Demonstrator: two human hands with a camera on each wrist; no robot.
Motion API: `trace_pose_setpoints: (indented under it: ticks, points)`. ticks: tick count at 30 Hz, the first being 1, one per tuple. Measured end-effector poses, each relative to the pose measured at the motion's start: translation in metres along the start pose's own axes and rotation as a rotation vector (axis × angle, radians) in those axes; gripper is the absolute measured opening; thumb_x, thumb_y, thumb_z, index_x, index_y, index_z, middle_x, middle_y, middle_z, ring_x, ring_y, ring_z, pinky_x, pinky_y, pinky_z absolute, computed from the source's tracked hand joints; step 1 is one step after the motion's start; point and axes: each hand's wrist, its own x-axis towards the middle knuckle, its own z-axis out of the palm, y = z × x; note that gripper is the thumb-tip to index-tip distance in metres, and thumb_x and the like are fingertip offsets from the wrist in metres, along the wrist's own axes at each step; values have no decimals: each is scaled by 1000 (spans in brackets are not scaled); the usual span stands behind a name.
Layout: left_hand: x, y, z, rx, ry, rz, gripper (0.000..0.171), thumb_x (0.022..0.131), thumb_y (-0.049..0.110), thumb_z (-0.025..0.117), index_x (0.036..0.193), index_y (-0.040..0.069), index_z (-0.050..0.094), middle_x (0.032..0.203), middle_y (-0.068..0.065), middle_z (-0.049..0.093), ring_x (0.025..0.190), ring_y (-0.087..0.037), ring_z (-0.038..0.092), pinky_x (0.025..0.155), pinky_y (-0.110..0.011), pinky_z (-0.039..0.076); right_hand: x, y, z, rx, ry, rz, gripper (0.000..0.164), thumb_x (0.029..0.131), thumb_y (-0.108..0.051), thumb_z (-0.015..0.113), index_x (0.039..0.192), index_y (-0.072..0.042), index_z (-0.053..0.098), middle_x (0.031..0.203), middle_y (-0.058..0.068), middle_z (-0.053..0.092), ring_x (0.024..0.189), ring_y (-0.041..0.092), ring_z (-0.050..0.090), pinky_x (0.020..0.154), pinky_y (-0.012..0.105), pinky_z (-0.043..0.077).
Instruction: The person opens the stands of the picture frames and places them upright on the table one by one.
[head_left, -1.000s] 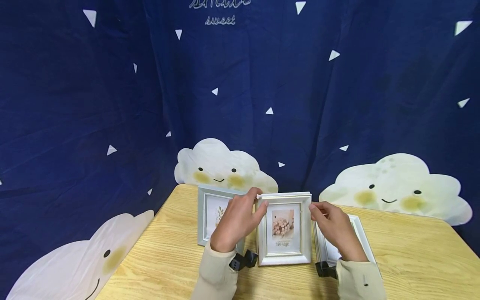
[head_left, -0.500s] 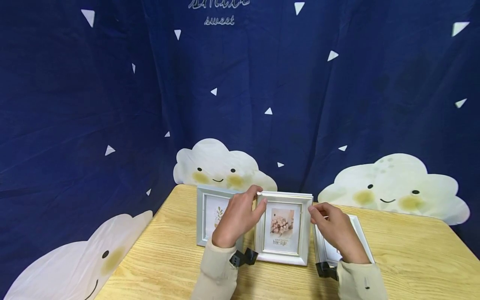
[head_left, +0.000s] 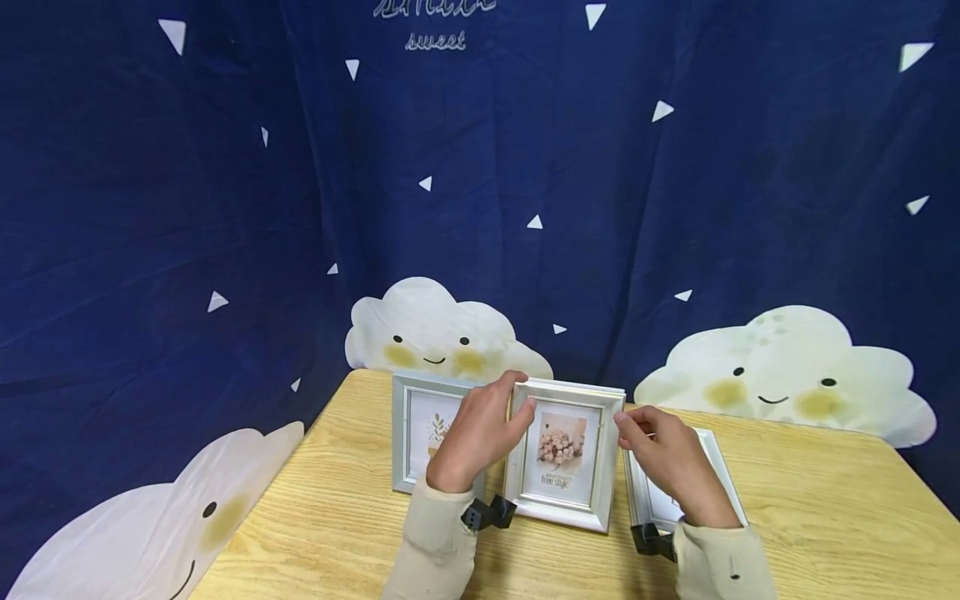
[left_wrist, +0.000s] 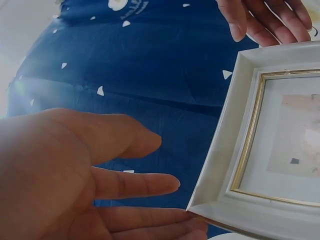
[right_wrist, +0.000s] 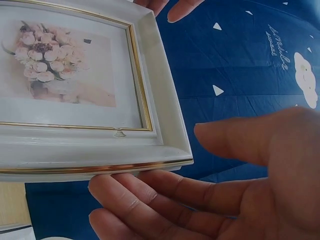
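A white picture frame (head_left: pixel 561 498) with gold inner trim, a pink flower print and "free style" lettering stands between my hands, slightly turned. My left hand (head_left: pixel 480 427) is at its upper left corner. In the left wrist view, that hand's straight fingers (left_wrist: pixel 145 217) reach the frame's corner, with the thumb apart from it. My right hand (head_left: pixel 670 454) is by the upper right edge. In the right wrist view, extended fingers (right_wrist: pixel 165 192) lie along the frame's edge (right_wrist: pixel 172 120), partly behind it, and the thumb stays off it.
Left of the white frame stands a grey-blue frame (head_left: pixel 401 442) with a plant print, partly covered by my left hand. Another white frame (head_left: pixel 720 471) is at the right, behind my right forearm. All are on a wooden table (head_left: pixel 330 500), backed by a blue cloud-patterned curtain (head_left: pixel 480 167).
The middle white frame has turned a little, its lower edge swinging left and slanting down to the right. Both hands have stayed nearly in place beside it.
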Motion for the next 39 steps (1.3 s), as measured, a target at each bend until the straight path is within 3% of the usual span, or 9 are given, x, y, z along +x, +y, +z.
trace_pose_setpoints:
  ticks: [5, 13, 20, 23, 28, 32, 39]
  points:
    - [-1, 2, 0, 10, -6, 3, 36, 95, 24, 57, 125, 5, 59, 93, -13, 70, 81, -22, 65, 76, -38, 52, 0, 0, 0, 1, -4, 4, 36, 98, -33, 53, 108, 0, 66, 98, 13, 71, 87, 26, 70, 74, 35, 48]
    - [-1, 5, 1, 19, -20, -4, 38, 95, 26, 57, 127, 5, 58, 111, -13, 69, 97, -25, 66, 83, -39, 52, -1, -1, -1, -16, -11, 18, 39, 99, -36, 53, 109, -1, 66, 100, 13, 71, 88, 25, 70, 77, 37, 48]
    - [-4, 10, 0, -4, -51, -13, 42, 96, 28, 56, 131, 5, 55, 129, -8, 60, 110, -25, 61, 92, -38, 48, -1, 0, -2, -12, -10, 20, 39, 99, -36, 53, 111, -1, 66, 102, 13, 71, 89, 24, 70, 78, 37, 48]
    - [-6, 13, -2, -3, -44, -1, 42, 95, 28, 57, 131, 5, 55, 137, -12, 53, 118, -29, 57, 97, -41, 45, -2, -2, -4, -20, -4, 13, 40, 99, -37, 52, 112, -3, 66, 102, 11, 71, 89, 22, 69, 79, 38, 49]
    - [-8, 23, -4, -2, 45, 72, 36, 94, 25, 59, 125, 7, 60, 139, -15, 51, 122, -30, 54, 99, -42, 44, -7, -2, -13, -46, 14, 35, 48, 98, -46, 48, 118, -5, 65, 100, 8, 71, 93, 22, 67, 79, 40, 48]
    - [-9, 35, 0, -82, 155, 140, 27, 92, 18, 60, 118, 9, 63, 131, -9, 58, 120, -22, 56, 97, -38, 46, -10, 2, -18, -29, 30, 67, 56, 97, -52, 45, 122, -5, 63, 101, 9, 71, 97, 25, 65, 81, 41, 47]
    - [-11, 66, 30, -254, 219, 252, 26, 91, 10, 57, 116, 10, 64, 123, 0, 64, 111, -13, 61, 91, -29, 49, -21, 18, -37, -3, 39, 122, 59, 97, -53, 46, 125, -3, 61, 104, 11, 70, 93, 23, 65, 77, 37, 49]
